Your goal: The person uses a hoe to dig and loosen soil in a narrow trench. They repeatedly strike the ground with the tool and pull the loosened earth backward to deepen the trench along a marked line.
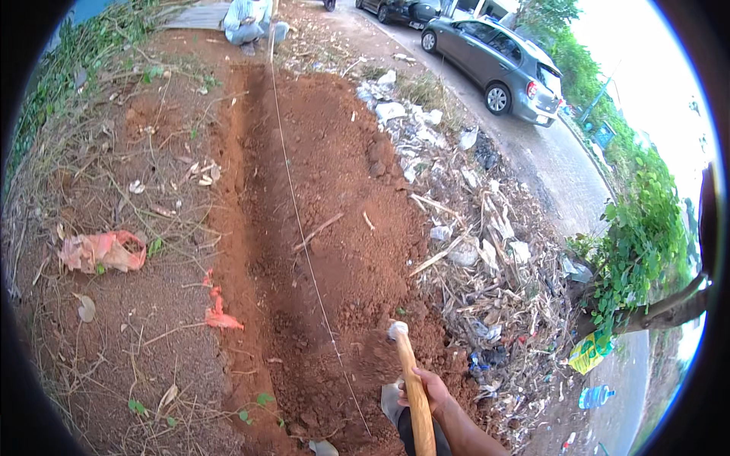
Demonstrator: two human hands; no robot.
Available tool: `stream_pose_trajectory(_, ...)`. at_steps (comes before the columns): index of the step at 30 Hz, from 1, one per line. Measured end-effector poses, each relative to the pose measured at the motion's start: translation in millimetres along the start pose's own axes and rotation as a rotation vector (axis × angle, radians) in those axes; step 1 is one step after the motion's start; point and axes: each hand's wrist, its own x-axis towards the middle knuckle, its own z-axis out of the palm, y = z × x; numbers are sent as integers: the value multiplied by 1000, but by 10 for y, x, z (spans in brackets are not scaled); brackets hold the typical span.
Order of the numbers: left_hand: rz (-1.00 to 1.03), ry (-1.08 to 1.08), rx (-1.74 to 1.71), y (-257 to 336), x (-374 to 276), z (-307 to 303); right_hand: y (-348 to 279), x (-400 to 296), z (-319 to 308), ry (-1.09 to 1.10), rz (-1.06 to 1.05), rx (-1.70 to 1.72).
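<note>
My right hand [432, 390] grips the thick wooden handle [418, 404] of a digging tool, low in the view. The handle slants away from me and ends in a pale metal-looking fitting [398, 329] over loose red soil; any blade there is hidden. My left hand is out of view. Left of the tool, a long narrow trench [251, 228] runs away from me through red earth. A thin white string [308, 256] stretches lengthwise over the dug ground, just right of the trench.
Loose soil [342, 188] is heaped right of the trench, beside dry stalks and plastic litter [490, 256]. Torn red plastic [219, 318] hangs at the left edge. Another person [246, 25] crouches at the far end. A grey car [490, 62] stands on the paved road.
</note>
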Motion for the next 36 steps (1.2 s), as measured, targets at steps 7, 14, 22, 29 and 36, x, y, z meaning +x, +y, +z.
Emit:
stream_pose_trajectory(7, 7, 140, 268, -1075, 807, -2493, 640, 903, -258, 597, -323, -158)
stream_pose_trajectory(14, 146, 332, 534, -1268, 825, -2234, 563, 677, -290, 680, -713, -197)
stream_pose_trajectory(22, 666, 589, 975, -1750, 895, -2212, 433, 1141, 1177, 234, -563, -664)
stream_pose_trajectory(29, 409, 581, 150, 533, 1095, -2025, 466, 2224, 2172, 108, -619, -1086)
stream_pose_trajectory(36, 310, 745, -405, 48, 1015, -2619, 2131, 2297, 1849, 29, -378, -1715)
